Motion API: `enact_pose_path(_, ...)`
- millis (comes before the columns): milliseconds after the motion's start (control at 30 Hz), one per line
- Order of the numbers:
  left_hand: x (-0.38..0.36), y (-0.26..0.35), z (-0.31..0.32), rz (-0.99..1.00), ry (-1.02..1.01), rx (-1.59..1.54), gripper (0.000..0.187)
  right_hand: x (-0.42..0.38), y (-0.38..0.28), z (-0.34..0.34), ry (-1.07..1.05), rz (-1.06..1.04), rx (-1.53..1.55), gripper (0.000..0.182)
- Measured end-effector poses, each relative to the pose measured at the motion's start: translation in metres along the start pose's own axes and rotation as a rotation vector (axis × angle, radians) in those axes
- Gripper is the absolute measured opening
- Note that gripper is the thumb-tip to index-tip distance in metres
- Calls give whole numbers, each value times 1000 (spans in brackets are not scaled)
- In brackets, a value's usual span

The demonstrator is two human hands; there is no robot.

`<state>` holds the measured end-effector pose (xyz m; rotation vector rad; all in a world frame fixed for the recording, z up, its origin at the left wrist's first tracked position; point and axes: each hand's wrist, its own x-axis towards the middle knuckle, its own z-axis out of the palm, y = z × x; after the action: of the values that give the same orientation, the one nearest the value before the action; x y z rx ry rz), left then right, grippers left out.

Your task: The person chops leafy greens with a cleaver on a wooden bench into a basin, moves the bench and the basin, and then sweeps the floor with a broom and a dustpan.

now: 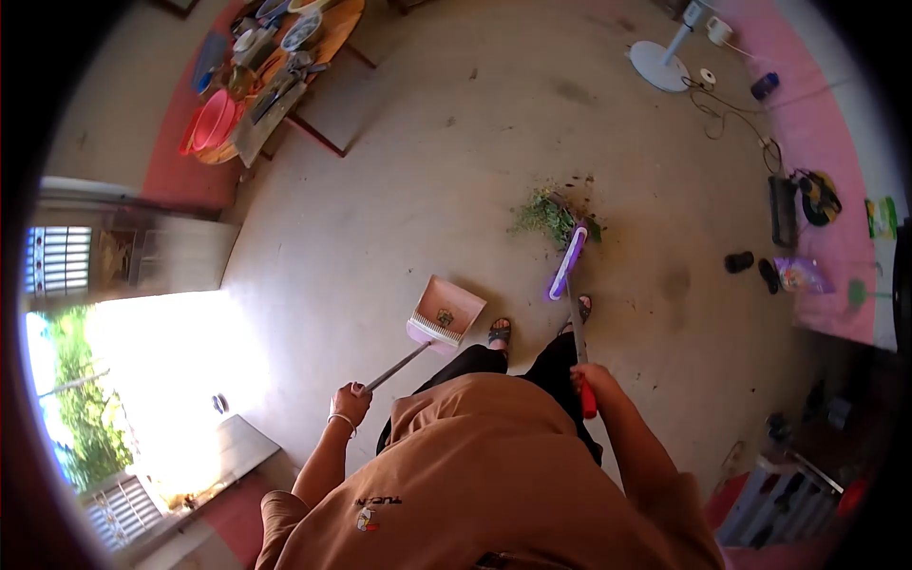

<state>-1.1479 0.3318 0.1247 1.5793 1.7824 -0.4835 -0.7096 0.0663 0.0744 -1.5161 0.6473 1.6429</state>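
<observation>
My left hand point(351, 403) is closed round the grey handle of a pink long-handled dustpan point(459, 306), whose pan rests on the floor left of my feet with a little debris inside. In my right hand point(591, 380) is the red-gripped handle of a broom point(568, 263) with a purple and white head. The broom head is down in front of my right foot, its far end at the edge of a heap of green leaves and plant scraps point(548, 217). Small dark bits lie scattered beyond the heap.
At the upper left stands a wooden table point(328, 47) loaded with basins and tools. An open doorway point(171, 370) lets in bright light on the left. A white fan base point(658, 66), a cable point(727, 112) and shoes point(739, 261) sit along the right wall.
</observation>
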Motion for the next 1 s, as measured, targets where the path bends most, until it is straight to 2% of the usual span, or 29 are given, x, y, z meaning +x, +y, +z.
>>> enact_pose_path(33,-13,0,2,-47,9,-31,31,-29,-3,8,-14,-54,-156,10)
enact_pose_path(100,-31,-7,7,-166,1,-96,30,-44,-21,18,-64,12,-292,10)
enact_pose_path(200,-50,-30,40,-314,23,-215,28,-34,-61,32,-170,105,-501,13)
enact_pose_path(267,-67,-43,56,-281,-31,-33,28,-1,-83,57,-247,285,-686,14)
enact_pose_path(333,-88,-76,90,-100,48,-22,32,35,-88,99,-403,319,-796,16)
enact_pose_path(367,-110,-26,72,-321,74,14,33,59,-84,123,-486,387,-790,16)
enact_pose_path(400,-118,-44,90,-430,79,-51,32,84,-78,151,-530,490,-736,14)
enact_pose_path(433,-131,-36,88,-464,64,12,31,116,-65,179,-594,585,-710,15)
enact_pose_path(467,-147,-22,80,-413,82,74,31,137,-55,210,-655,525,-743,15)
enact_pose_path(500,-159,-18,81,-444,96,138,31,148,-48,239,-644,423,-744,14)
enact_pose_path(533,-173,-24,86,-444,134,64,29,170,-42,261,-683,514,-634,14)
enact_pose_path(600,-194,-22,91,-500,139,53,28,195,-44,299,-725,498,-670,15)
enact_pose_path(667,-208,-15,93,-602,114,51,28,214,-41,318,-658,498,-619,16)
enact_pose_path(767,-219,-33,113,-678,87,3,32,241,-72,284,-616,430,-510,18)
enact_pose_path(800,-224,-35,115,-689,70,4,32,246,-89,257,-590,404,-465,19)
enact_pose_path(867,-213,-29,117,-694,79,27,36,209,-146,192,-557,241,-584,21)
enact_pose_path(900,-210,-56,135,-665,66,47,38,209,-163,153,-528,276,-490,20)
enact_pose_path(1000,-194,19,97,-679,118,-58,33,163,-215,52,-360,181,-429,18)
